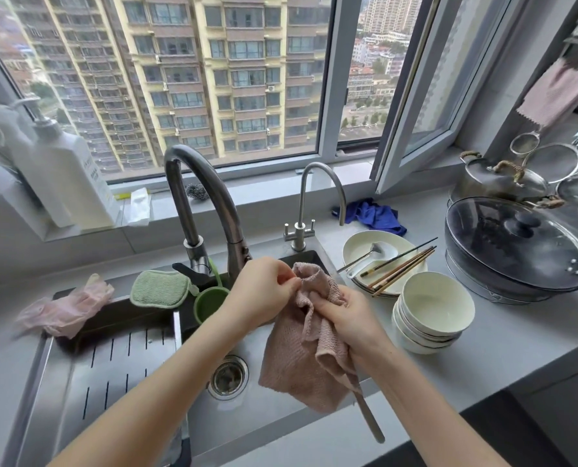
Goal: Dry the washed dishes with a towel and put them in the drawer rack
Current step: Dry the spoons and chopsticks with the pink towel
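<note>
The pink towel (pixel 309 335) is gripped by both the left hand (pixel 264 291) and the right hand (pixel 345 318); it should be spread flat before the stacked bowls (pixel 432 315) are wiped.

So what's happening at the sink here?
A person is holding a pink textured towel over the steel sink, the left hand pinching its top and the right hand gripping its side. On the counter to the right, a stack of white bowls and a white plate with chopsticks wait, not yet dried.
</note>
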Available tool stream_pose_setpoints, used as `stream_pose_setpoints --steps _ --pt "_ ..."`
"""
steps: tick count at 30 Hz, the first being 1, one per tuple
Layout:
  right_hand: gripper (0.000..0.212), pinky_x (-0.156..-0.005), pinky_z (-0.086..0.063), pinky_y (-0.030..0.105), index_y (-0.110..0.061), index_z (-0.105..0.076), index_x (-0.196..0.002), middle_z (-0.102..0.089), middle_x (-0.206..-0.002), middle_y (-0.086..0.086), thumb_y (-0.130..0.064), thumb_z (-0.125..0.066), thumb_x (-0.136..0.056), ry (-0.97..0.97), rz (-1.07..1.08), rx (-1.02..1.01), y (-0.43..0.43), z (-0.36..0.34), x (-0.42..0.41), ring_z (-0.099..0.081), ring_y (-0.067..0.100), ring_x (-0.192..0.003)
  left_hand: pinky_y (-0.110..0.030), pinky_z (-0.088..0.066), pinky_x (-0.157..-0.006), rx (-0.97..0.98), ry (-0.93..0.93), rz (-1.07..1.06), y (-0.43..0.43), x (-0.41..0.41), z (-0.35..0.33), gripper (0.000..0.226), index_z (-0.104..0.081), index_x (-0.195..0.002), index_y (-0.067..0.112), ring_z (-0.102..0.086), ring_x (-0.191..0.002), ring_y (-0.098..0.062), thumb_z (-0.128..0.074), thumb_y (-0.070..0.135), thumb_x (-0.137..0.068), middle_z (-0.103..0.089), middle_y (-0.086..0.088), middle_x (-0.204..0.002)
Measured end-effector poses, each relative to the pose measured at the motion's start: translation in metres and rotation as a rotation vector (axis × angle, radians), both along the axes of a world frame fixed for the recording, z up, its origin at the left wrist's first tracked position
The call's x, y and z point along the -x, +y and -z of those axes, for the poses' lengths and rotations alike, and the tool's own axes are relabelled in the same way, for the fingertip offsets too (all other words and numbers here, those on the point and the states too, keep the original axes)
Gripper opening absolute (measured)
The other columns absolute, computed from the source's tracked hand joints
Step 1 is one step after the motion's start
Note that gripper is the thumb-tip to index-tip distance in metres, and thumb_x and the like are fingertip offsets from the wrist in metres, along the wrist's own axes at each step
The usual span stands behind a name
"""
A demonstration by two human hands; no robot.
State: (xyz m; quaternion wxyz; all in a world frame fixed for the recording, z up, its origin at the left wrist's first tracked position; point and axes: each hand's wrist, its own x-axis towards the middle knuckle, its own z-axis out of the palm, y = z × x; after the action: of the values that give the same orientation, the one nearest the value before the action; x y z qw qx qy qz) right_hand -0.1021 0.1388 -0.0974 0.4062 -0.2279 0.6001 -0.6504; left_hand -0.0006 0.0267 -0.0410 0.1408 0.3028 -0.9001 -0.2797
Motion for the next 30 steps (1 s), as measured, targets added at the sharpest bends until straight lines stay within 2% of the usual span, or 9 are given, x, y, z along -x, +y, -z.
stream_pose_setpoints --steps 3,7,10,16,20,22,24,26,30 --pt "0.004 -0.064 -0.051 0.026 -0.009 -0.068 -0.085 -0.069 -0.074 0.005 -0.010 -0.065 -0.088 0.054 -0.023 -0.008 -0.003 -0.003 -0.002 -0.064 0.015 -0.070 -0.032 -0.047 -0.069 0.014 -0.053 0.042 -0.002 -0.001 -0.004 0.022 -0.076 -0.081 0.010 -0.063 -0.075 -0.023 -0.060 0.023 -0.088 -0.071 -0.010 -0.077" --pt "0.007 -0.067 -0.051 0.026 -0.005 -0.067 -0.092 -0.071 -0.083 0.009 -0.009 -0.067 -0.086 0.026 -0.059 -0.032 -0.005 -0.008 -0.004 -0.067 0.018 -0.077 -0.031 -0.049 -0.066 -0.013 0.037 -0.006 -0.007 -0.005 -0.004 0.019 -0.077 -0.076 0.009 -0.063 -0.068 -0.022 -0.065 0.021 -0.085 -0.072 -0.010 -0.071" --pt "0.008 -0.066 -0.052 0.025 -0.007 -0.066 -0.091 -0.071 -0.082 0.007 -0.005 -0.068 -0.084 0.004 -0.125 -0.051 0.000 -0.015 -0.005 -0.068 0.017 -0.076 -0.029 -0.051 -0.065 0.051 0.140 -0.174 -0.021 -0.018 -0.011 0.016 -0.077 -0.082 0.008 -0.061 -0.063 -0.017 -0.065 0.018 -0.086 -0.069 -0.002 -0.068" --pt "0.029 -0.081 -0.054 0.035 -0.004 -0.063 -0.106 -0.070 -0.097 0.015 -0.007 -0.073 -0.078 0.115 -0.265 -0.003 -0.010 -0.048 -0.008 -0.067 0.026 -0.091 -0.045 -0.057 -0.074 0.087 0.405 -0.402 -0.069 -0.058 -0.059 0.015 -0.072 -0.086 0.004 -0.068 -0.070 -0.026 -0.062 0.013 -0.089 -0.070 -0.009 -0.072" --pt "0.025 -0.076 -0.056 0.034 -0.004 -0.062 -0.102 -0.070 -0.098 0.017 -0.003 -0.072 -0.079 0.390 -0.266 -0.046 -0.044 -0.071 -0.020 -0.067 0.028 -0.091 -0.031 -0.057 -0.070 0.264 0.526 -0.691 -0.132 -0.114 -0.108 0.018 -0.069 -0.096 -0.002 -0.068 -0.076 -0.027 -0.058 0.011 -0.092 -0.069 -0.014 -0.083" --pt "0.020 -0.074 -0.055 0.034 -0.005 -0.061 -0.096 -0.069 -0.094 0.016 -0.003 -0.072 -0.079 0.453 -0.244 -0.023 -0.066 -0.081 -0.033 -0.067 0.025 -0.087 -0.017 -0.054 -0.052 0.331 0.587 -0.772 -0.162 -0.151 -0.130 0.018 -0.069 -0.092 -0.003 -0.069 -0.070 -0.020 -0.058 0.011 -0.091 -0.066 -0.014 -0.079" --pt "0.016 -0.067 -0.051 0.023 -0.010 -0.060 -0.091 -0.068 -0.086 0.008 -0.005 -0.072 -0.081 0.515 -0.246 0.029 -0.090 -0.095 -0.052 -0.064 0.016 -0.079 -0.007 -0.043 -0.041 0.389 0.587 -0.787 -0.177 -0.180 -0.144 0.015 -0.068 -0.087 0.001 -0.066 -0.054 -0.007 -0.058 0.010 -0.091 -0.064 -0.011 -0.074" --pt "0.014 -0.064 -0.049 0.018 -0.012 -0.059 -0.088 -0.066 -0.082 0.002 -0.010 -0.071 -0.082 0.627 -0.258 0.076 -0.118 -0.111 -0.074 -0.062 0.010 -0.074 -0.013 -0.047 -0.047 0.456 0.552 -0.800 -0.184 -0.203 -0.155 0.014 -0.068 -0.082 0.003 -0.063 -0.051 -0.004 -0.058 0.009 -0.089 -0.064 -0.011 -0.072" --pt "0.015 -0.062 -0.043 0.016 -0.014 -0.056 -0.081 -0.061 -0.075 -0.002 -0.014 -0.070 -0.082 0.899 -0.291 0.159 -0.173 -0.139 -0.114 -0.057 0.012 -0.070 -0.032 -0.052 -0.065 0.568 0.560 -0.845 -0.201 -0.258 -0.181 0.018 -0.072 -0.086 -0.001 -0.069 -0.067 -0.021 -0.059 0.012 -0.087 -0.069 -0.015 -0.070"
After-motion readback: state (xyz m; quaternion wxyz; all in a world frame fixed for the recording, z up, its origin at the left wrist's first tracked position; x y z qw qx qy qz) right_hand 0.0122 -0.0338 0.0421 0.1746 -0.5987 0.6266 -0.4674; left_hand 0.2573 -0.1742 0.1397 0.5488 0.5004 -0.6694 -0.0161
